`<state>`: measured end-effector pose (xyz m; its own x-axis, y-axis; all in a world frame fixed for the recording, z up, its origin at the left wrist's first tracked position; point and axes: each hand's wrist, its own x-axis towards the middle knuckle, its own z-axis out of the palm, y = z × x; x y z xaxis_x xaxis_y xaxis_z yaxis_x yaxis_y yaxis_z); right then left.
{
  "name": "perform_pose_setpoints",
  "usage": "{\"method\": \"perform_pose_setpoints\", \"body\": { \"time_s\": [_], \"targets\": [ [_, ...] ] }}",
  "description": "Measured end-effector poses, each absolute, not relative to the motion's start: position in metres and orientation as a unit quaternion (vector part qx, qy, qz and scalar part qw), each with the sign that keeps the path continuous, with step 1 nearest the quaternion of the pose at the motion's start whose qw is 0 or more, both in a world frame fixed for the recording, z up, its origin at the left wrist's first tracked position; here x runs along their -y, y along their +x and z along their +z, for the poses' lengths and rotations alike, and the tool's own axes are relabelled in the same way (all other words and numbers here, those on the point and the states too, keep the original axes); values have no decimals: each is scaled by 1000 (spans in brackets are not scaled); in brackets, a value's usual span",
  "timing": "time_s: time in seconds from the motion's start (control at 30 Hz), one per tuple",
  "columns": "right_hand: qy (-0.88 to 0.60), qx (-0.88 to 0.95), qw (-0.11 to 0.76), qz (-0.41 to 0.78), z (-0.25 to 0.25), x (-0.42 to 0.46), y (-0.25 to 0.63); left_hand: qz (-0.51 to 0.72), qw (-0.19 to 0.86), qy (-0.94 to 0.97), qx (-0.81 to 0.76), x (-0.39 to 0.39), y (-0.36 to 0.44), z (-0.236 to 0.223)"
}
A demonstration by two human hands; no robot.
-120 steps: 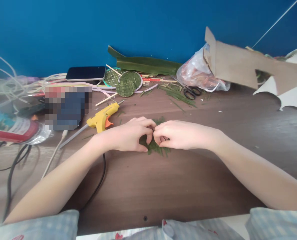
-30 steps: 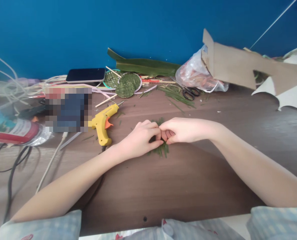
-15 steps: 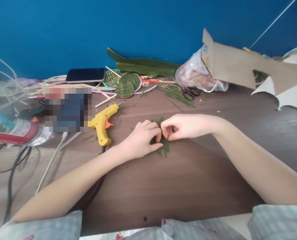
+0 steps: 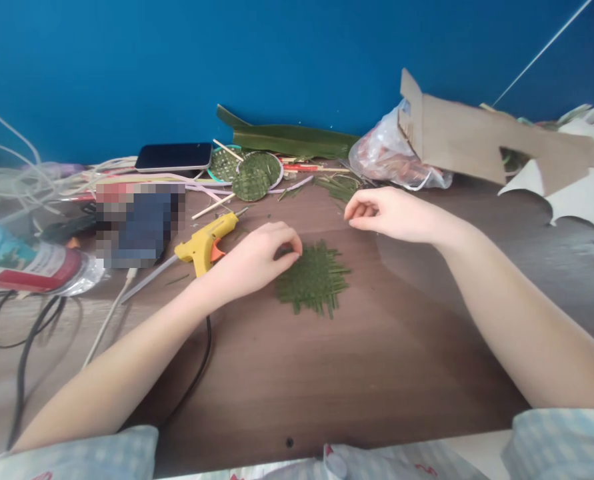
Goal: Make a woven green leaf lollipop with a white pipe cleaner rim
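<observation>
One woven mat of green leaf strips (image 4: 314,279) on the bench (image 4: 297,387).
Head view: the left hand (image 4: 257,260) curls at the mat's far left edge, its fingers bent toward the thumb; the right hand (image 4: 397,212) is beyond the far right edge, fingers loosely curled. I cannot tell whether either pinches anything. A yellow glue gun (image 4: 207,241) lies left.

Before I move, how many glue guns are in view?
1: the yellow glue gun, left of the green woven mat, beside the left hand. Others could be hidden.
</observation>
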<state>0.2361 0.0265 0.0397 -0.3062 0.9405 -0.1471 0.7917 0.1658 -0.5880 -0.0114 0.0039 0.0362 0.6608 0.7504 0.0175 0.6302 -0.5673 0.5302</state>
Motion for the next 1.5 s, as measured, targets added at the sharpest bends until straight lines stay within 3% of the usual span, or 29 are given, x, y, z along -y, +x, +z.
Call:
{"method": "perform_pose_setpoints", "body": {
  "time_s": [0.57,1.1,1.2,1.3,1.37,1.5],
  "targets": [
    [-565,757,55,323,26,-29,234,69,242,866,-433,-13,-23,20],
    [-617,737,127,245,16,-35,236,92,180,887,-416,-6,-17,16],
    [-612,741,128,246,14,-36,238,112,163,868,-456,-15,-24,32],
    [-611,737,128,258,15,-36,239,145,68,821,-548,-31,-44,53],
    [-612,733,132,266,16,-35,239,123,22,784,-608,-44,-62,61],
    [-614,729,132,274,18,-35,238,43,26,757,-651,-62,-90,54]
  ]
}}
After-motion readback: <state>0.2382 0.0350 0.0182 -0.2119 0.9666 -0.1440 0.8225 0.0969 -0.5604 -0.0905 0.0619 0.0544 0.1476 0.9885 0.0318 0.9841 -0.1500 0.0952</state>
